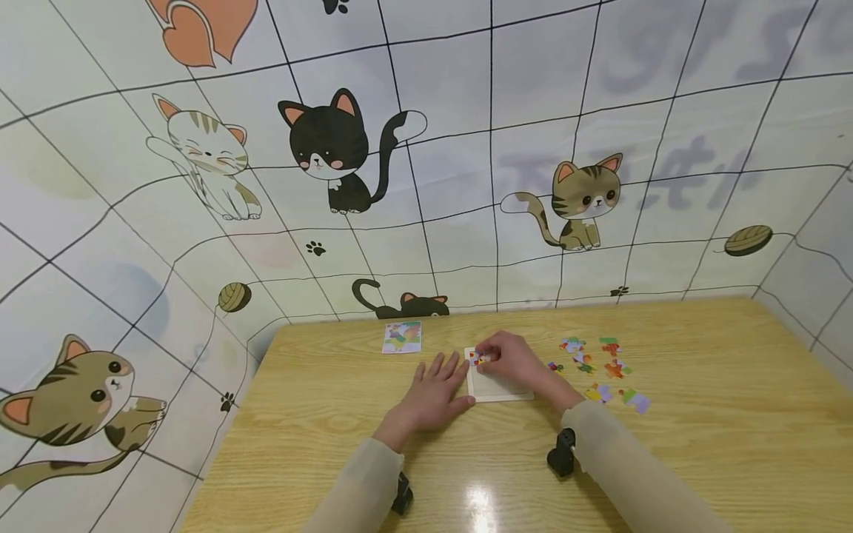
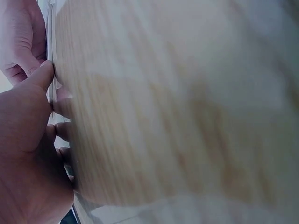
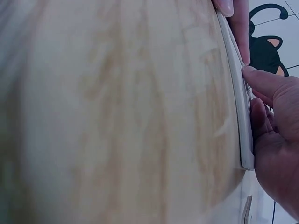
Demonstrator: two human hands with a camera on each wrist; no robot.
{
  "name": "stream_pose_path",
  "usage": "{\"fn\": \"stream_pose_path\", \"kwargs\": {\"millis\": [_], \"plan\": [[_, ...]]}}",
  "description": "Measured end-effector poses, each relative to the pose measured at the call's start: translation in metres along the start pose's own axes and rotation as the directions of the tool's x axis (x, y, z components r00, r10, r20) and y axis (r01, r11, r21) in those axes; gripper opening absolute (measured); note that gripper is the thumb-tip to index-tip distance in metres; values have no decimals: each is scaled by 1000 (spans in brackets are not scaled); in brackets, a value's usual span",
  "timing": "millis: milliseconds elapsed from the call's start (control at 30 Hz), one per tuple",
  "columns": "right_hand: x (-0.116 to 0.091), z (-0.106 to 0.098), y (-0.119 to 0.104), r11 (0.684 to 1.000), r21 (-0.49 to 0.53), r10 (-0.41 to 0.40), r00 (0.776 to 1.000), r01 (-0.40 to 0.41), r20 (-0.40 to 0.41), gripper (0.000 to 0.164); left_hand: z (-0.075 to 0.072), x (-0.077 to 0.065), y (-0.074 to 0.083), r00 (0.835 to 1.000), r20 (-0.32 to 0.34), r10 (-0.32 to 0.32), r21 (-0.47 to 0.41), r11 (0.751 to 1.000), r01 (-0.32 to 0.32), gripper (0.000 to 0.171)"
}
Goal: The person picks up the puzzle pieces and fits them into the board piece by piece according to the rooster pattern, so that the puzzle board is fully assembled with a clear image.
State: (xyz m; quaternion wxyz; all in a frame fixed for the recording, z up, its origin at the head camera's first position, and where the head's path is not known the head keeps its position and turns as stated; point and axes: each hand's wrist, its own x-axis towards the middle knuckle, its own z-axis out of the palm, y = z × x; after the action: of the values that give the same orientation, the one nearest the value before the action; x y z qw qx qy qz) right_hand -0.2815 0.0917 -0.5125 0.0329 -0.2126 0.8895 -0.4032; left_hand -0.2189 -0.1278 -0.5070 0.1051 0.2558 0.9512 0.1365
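Note:
A shallow white puzzle tray (image 1: 471, 386) lies on the wooden table, with colourful jigsaw pieces (image 1: 474, 358) in its upper left corner. My right hand (image 1: 512, 360) reaches over the tray, thumb and curled fingers pinching a puzzle piece at that corner; the hand partly hides it. Spread fingers of my left hand (image 1: 436, 396) rest at the tray's left side, the thumb against its lower left corner. From the right wrist, the tray edge (image 3: 239, 102) appears side-on, with the right hand (image 3: 280, 102) low above it. The left wrist view shows the left hand (image 2: 28, 135) beside the tray's edge.
Several loose jigsaw pieces (image 1: 616, 369) are scattered right of the tray, some close to the right forearm. A small printed picture card (image 1: 403, 337) lies at the back left of the table (image 1: 320, 414). A cat-patterned wall covering (image 1: 460, 244) borders the table's back edge.

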Motion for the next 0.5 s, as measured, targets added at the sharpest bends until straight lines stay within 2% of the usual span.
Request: {"fn": "stream_pose_path", "kwargs": {"millis": [500], "plan": [[-1,-1,1,998,-30,-52,998,53,28,26,-10,-5,9,999,38,-3,48,999,1,69]]}}
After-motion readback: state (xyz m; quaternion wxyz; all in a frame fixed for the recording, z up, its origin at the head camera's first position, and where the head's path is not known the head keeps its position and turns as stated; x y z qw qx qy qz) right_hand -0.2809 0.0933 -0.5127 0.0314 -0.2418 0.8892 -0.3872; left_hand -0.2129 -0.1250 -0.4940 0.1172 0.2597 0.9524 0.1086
